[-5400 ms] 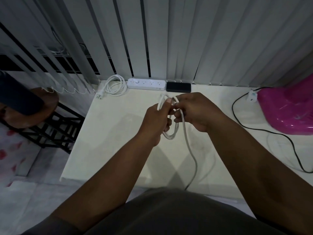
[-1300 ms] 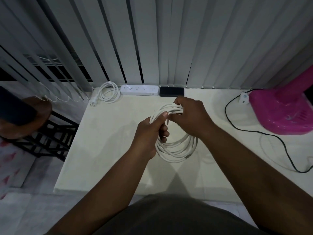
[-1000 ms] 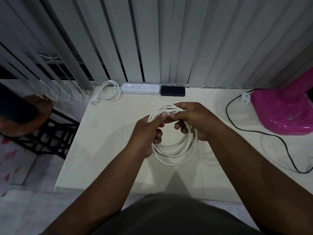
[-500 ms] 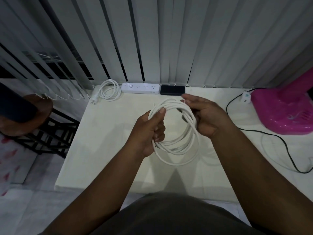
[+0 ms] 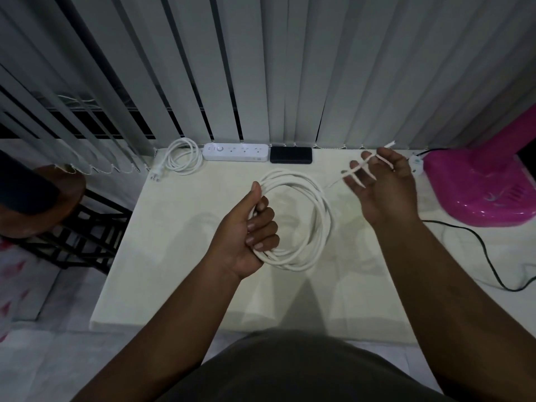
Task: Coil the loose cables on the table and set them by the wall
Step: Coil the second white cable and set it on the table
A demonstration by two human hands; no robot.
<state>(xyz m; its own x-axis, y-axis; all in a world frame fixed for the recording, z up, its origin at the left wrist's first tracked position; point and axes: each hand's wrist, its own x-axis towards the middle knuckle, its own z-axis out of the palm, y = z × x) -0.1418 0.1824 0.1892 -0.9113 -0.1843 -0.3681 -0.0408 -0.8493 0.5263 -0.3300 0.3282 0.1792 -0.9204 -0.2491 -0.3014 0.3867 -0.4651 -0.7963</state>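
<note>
— How far along is the white cable (image 5: 326,219)?

— Nearly wound. It hangs in several loops over the middle of the table (image 5: 174,256), and the left hand (image 5: 249,227) has its fingers curled tight round the bundle on the near-left side, thumb up along the top.

— And the end of it?

— A loose tail (image 5: 387,146) runs off to the right and crosses the right hand (image 5: 383,190), which is held up near the back of the table with its fingers spread. Whether that hand pinches the tail or just has it draped over the fingers I cannot tell (it is all blur there).

— So what is left?

— I'd say that tail has to be laid or tucked into the loops, then the bundle set down at the back, against the blinds (image 5: 290,68).

— Anything there already?

— Yes, another white coil (image 5: 182,158) lies at the far left corner, just beside a white power strip (image 5: 235,152) and a black box (image 5: 291,155). That one looks finished.

— And the rest?

— A black cable (image 5: 478,245) snakes loose over the right side of the table, past the pink appliance base (image 5: 478,192). If it counts as one of the loose ones, it is not yet touched, so I'd call the job a bit over halfway.
</note>
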